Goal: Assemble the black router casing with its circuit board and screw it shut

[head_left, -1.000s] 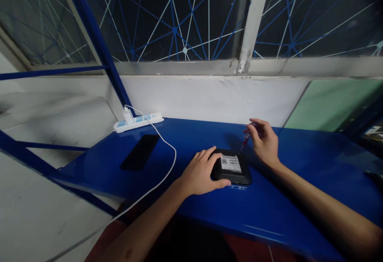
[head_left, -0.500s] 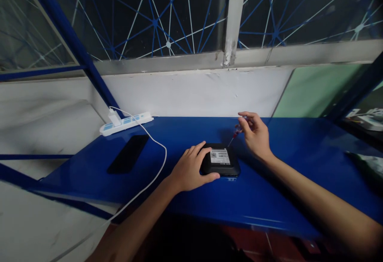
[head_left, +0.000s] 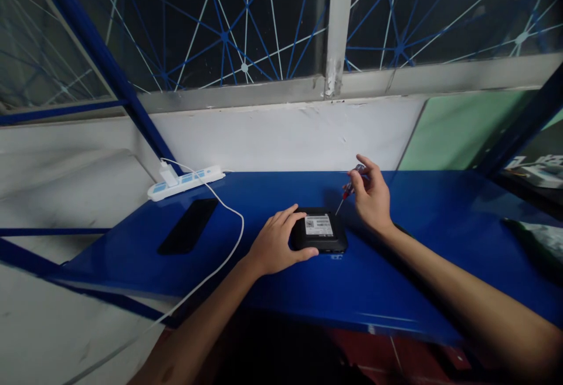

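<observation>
A flat black electronic box (head_left: 320, 242) with a white printed label (head_left: 319, 225) lies on the blue table. My left hand (head_left: 276, 243) grips its left side, fingers over the far edge and thumb along the near one. In my right hand (head_left: 372, 198) is a screwdriver (head_left: 348, 190) with a clear handle and a red collar, pinched between thumb and fingers, index finger raised. It slants down to the far right corner of the box; I cannot tell whether its tip sits in a screw.
A black phone-like slab (head_left: 188, 227) lies left on the blue table (head_left: 259, 191). Behind it is a white power strip (head_left: 189, 180) with a plugged-in adapter; its white cable (head_left: 241, 227) crosses the table. A plastic-wrapped item (head_left: 539, 244) sits at the right edge.
The view has shifted slightly. My right index finger has lifted and straightened on the screwdriver, and its handle shows more. My left hand keeps its hold on the box.
</observation>
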